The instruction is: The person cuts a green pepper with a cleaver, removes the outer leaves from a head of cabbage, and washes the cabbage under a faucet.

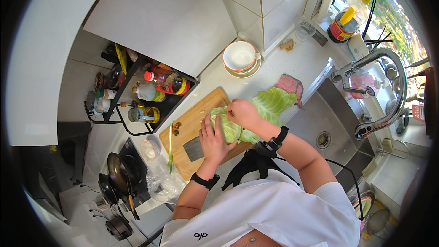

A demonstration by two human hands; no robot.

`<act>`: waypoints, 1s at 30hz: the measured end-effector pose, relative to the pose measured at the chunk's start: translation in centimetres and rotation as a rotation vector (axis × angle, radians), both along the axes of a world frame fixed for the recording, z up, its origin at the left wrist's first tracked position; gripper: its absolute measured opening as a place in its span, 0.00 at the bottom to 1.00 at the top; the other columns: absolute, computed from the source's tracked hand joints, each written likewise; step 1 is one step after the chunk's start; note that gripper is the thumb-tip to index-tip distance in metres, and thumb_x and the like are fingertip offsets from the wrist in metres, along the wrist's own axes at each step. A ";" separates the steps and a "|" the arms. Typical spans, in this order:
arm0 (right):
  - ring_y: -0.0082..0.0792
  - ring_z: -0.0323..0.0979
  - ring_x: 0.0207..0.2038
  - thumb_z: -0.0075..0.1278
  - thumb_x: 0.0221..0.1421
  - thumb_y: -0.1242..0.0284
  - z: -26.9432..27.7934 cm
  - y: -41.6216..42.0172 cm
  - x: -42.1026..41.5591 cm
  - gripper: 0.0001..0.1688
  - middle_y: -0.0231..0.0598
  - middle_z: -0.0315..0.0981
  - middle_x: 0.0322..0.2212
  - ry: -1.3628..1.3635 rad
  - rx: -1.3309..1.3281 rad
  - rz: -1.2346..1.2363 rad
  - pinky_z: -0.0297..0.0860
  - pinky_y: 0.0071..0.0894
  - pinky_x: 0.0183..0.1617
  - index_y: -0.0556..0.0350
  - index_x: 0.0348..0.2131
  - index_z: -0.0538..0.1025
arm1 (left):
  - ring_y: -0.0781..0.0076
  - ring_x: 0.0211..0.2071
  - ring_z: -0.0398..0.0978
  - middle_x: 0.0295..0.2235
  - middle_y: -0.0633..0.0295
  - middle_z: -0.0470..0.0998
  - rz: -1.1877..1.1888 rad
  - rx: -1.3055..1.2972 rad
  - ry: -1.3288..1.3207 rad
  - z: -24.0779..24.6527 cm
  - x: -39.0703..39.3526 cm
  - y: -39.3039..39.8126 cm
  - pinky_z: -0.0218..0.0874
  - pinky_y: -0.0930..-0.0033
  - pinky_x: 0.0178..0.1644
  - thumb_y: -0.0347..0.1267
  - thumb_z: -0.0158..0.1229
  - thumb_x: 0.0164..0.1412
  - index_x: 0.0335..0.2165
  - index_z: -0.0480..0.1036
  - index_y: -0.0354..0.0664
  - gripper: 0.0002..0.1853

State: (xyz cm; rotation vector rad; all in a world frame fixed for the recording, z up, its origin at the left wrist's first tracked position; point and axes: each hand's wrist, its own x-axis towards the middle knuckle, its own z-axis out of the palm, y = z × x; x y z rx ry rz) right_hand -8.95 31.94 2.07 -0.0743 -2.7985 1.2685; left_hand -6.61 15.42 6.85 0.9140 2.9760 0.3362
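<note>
A pale green cabbage head [226, 123] rests on a wooden cutting board [185, 164]. My left hand [214, 140] is spread over its near left side, holding it. Curled at the cabbage's upper right, my right hand [244, 114] grips its outer leaf; the fingertips are partly hidden. Large loose cabbage leaves [271, 104] lie to the right, partly beneath my right forearm. On the board, a broad knife blade [193, 150] lies flat beside my left hand, its handle not visible. A green onion stalk [170, 147] and small dark reddish pieces [176, 128] are at the board's left.
A steel sink [308, 120] with a chrome faucet [394, 55] stands right. Stacked bowls [240, 56] sit behind the board; a pink cloth [291, 87] lies near the sink. Bottles fill a black rack [137, 72]. Left are a plastic bag [163, 181] and pans [120, 171].
</note>
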 end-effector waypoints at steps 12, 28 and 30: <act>0.49 0.73 0.27 0.52 0.47 0.67 -6.2 2.2 -1.0 0.14 0.52 0.74 0.21 -0.431 -0.806 -0.455 0.70 0.40 0.33 0.64 0.24 0.76 | 0.42 0.57 0.56 0.58 0.45 0.52 0.019 0.076 -0.063 -0.3 -0.3 -1.4 0.55 0.48 0.54 0.40 0.76 0.24 0.58 0.51 0.43 0.61; 0.57 0.71 0.19 0.42 0.58 0.69 -6.0 -3.3 0.1 0.10 0.51 0.71 0.15 -0.185 0.081 -0.500 0.67 0.52 0.23 0.55 0.38 0.63 | 0.41 0.57 0.56 0.58 0.41 0.52 -0.014 0.080 -0.057 -0.2 -0.7 -1.5 0.55 0.50 0.56 0.39 0.76 0.25 0.57 0.51 0.40 0.60; 0.53 0.71 0.17 0.41 0.57 0.71 -7.0 -3.0 0.2 0.08 0.48 0.70 0.13 -0.108 0.068 -0.514 0.67 0.49 0.20 0.55 0.36 0.63 | 0.41 0.57 0.56 0.58 0.40 0.52 -0.014 0.111 -0.086 -0.4 -0.8 -1.7 0.55 0.50 0.57 0.39 0.76 0.25 0.57 0.51 0.40 0.60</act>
